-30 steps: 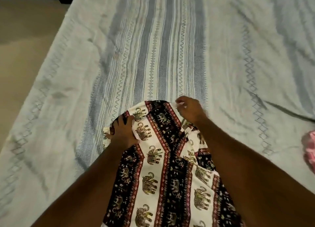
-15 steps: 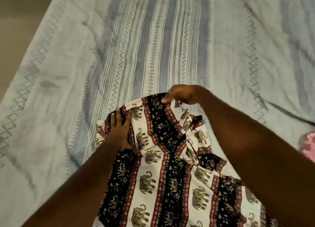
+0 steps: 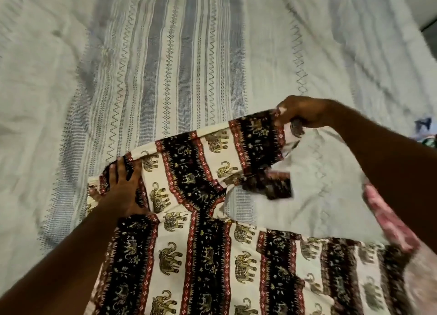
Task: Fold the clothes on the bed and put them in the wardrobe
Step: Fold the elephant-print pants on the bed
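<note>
Head view: the left hand (image 3: 123, 191) presses flat, fingers straight, on the garment's (image 3: 196, 255) left edge on the bed (image 3: 165, 54). At the right, the right hand (image 3: 300, 112) pinches the far corner, pulling it taut (blurred there). Risk, likely: if the pinch slips, the stretched edge springs back and bunches.

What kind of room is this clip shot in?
Most likely a bedroom: a striped bedspread fills the view, and both hands work an elephant-print garment spread on it, with pink clothing at the right.
</note>
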{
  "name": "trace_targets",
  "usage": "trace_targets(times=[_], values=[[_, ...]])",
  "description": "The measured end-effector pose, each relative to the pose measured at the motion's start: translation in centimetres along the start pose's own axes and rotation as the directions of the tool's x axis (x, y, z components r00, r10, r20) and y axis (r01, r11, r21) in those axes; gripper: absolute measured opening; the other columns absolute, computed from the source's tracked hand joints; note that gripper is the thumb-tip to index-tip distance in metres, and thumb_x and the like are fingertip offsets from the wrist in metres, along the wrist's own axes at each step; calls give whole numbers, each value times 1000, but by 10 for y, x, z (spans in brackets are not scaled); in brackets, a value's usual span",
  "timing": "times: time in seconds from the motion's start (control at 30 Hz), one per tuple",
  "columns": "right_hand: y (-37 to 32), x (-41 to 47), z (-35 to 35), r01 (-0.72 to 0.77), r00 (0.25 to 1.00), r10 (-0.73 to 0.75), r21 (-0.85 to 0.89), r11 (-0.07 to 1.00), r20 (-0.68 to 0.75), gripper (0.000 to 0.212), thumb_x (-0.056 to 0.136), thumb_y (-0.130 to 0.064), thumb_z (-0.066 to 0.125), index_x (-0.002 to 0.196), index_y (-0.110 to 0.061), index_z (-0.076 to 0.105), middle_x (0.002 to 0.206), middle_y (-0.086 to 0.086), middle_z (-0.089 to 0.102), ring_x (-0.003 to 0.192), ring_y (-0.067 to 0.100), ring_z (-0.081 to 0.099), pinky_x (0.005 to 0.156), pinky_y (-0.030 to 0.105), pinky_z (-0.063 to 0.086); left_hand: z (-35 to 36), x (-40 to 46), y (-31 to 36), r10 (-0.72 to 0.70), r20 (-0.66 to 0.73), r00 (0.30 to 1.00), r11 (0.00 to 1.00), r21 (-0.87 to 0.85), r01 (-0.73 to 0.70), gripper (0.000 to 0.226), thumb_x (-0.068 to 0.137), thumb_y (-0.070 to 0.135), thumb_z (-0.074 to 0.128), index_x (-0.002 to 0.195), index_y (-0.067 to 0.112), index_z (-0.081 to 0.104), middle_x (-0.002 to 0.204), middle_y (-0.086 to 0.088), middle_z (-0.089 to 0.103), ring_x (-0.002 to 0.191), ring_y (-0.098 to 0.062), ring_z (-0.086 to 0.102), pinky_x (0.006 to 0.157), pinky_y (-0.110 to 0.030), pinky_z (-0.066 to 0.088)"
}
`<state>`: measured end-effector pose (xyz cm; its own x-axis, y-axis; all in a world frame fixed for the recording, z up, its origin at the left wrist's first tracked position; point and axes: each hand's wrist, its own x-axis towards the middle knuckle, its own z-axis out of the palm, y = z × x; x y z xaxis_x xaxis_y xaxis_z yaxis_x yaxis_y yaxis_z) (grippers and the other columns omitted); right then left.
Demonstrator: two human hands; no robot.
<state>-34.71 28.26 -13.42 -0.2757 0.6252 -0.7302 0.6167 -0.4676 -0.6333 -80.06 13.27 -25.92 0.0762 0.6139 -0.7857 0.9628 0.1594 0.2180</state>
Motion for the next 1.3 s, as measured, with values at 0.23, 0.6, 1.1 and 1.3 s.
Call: trace_targets(times=[0.23,0.6,1.1,1.3], values=[[49,-35,-53,-268,963,212,-608,748,-164,34,69,-27,91,90,-4,77,81,5,71,79,21,63,73,32,49,3,14,-11,11,13,1000,1000,-6,-11,179,-1,98,58,140,47,-38,131,10,-64,144,-30,-38,105,-85,7],[99,-94,-132,-537,811,65,-696,477,-581,15,89,-30,74,89,-19,63,88,1,59,105,29,61,96,48,41,9,29,-14,-84,-67,994,995,56,88,182,15,78,87,143,43,-37,145,-5,-56,143,-37,-39,114,-77,3],[257,-49,-29,-419,274,513,379,825,-813,45,100,-34,52,127,1,58,131,21,62,123,38,56,96,34,42,12,44,272,543,-581,606,831,269,-486,20,98,15,59,109,5,74,95,-18,75,79,-37,72,77,-48,55],[257,-27,-44,-114,414,556,565,817,-721,30,87,-32,71,107,-9,76,106,14,75,97,30,70,86,37,59,16,87,347,527,-248,813,846,247,-473,44,100,37,55,143,26,49,147,-9,46,135,-32,43,108,-61,37]])
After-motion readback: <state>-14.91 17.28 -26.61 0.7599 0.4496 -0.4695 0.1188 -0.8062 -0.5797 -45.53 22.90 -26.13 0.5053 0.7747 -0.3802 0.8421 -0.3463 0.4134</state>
